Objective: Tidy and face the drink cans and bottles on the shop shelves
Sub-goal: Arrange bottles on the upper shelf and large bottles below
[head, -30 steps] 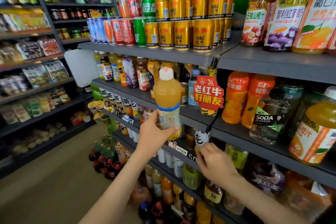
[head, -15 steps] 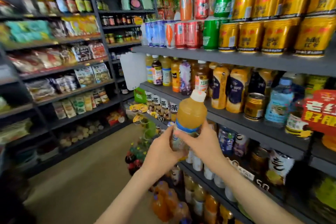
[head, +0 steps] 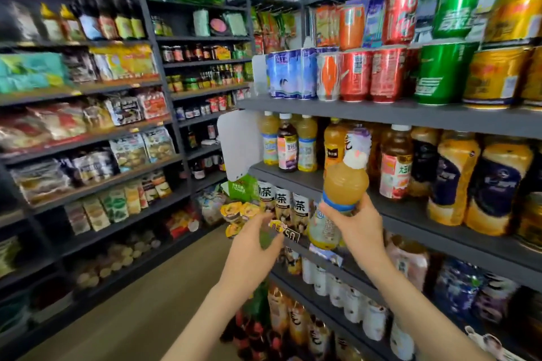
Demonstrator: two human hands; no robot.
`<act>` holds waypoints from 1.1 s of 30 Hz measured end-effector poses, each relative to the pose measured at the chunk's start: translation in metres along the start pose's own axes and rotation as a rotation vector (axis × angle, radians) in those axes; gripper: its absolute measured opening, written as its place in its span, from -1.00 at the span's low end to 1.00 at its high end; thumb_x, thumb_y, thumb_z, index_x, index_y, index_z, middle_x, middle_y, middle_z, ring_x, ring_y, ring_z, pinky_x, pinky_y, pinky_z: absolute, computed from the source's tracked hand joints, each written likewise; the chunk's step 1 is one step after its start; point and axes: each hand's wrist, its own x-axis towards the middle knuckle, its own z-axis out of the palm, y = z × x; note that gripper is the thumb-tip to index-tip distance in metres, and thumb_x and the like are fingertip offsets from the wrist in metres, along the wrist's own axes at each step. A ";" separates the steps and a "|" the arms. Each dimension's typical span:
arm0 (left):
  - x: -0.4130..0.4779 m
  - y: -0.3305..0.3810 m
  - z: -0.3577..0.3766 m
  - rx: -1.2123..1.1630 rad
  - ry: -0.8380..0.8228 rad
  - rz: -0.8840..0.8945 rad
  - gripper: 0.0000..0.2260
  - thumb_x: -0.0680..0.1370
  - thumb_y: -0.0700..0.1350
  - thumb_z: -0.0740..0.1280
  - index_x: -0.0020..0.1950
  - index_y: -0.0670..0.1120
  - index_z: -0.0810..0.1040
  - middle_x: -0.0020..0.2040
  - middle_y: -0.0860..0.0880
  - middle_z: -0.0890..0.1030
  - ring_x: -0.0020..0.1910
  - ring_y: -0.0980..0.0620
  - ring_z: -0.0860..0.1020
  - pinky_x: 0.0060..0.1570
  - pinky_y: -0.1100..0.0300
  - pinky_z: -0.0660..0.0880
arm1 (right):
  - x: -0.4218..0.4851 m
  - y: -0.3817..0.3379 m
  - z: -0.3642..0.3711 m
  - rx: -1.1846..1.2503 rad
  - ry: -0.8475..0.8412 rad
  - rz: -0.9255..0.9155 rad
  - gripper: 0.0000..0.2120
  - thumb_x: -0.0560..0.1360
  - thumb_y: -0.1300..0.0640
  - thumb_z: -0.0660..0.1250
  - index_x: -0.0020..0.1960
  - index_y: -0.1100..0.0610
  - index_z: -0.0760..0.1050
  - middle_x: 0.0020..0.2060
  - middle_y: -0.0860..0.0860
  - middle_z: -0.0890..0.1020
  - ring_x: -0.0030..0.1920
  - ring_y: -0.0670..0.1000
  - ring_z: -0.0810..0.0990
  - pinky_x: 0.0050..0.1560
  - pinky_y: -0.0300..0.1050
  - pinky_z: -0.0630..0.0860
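Both bare forearms reach up from the bottom edge. The right hand (head: 359,231) grips the lower half of the juice bottle (head: 344,184), fingers and thumb curled round its label. It holds the bottle nearly upright in the air, in front of the middle shelf (head: 281,173) and resting on nothing. The white cap (head: 355,160) overlaps the row of bottles behind it. The left hand (head: 250,249) hangs free to the left of the bottle, fingers spread and relaxed, holding nothing.

Half a second ago both hands clasped the bottle together. A second ago the left hand held it alone while the right hand rested at a lower shelf edge. The view has also swung left, so the gold cans (head: 492,76) now sit at the right edge and the aisle opens up.

Just behind the left fingertips a price tag (head: 290,233) hangs on a shelf edge, with white-labelled tea bottles (head: 283,202) standing above it. At the left end of the middle shelf, three small bottles (head: 287,143) stand beside a white divider panel (head: 237,143). Taller orange and dark bottles fill the rest of that shelf.

The top shelf (head: 352,113) carries blue cans (head: 289,73), red cans (head: 369,76), a green can (head: 440,73) and the gold ones, some stacked two high.

Farther off, across a tan floor (head: 140,302), dark shelving (head: 88,129) holds snack bags and jars. These are too blurred to read.
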 end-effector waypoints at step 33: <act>0.384 -0.149 0.122 -0.359 -0.178 0.137 -0.34 0.38 -0.07 0.50 0.36 -0.24 0.29 0.18 -0.18 0.44 0.14 -0.14 0.49 0.07 0.03 0.50 | 0.228 0.117 0.179 -0.575 0.505 0.067 -0.42 0.40 0.07 0.48 0.35 0.11 0.38 0.03 -0.04 0.43 0.01 -0.15 0.38 -0.09 -0.55 0.30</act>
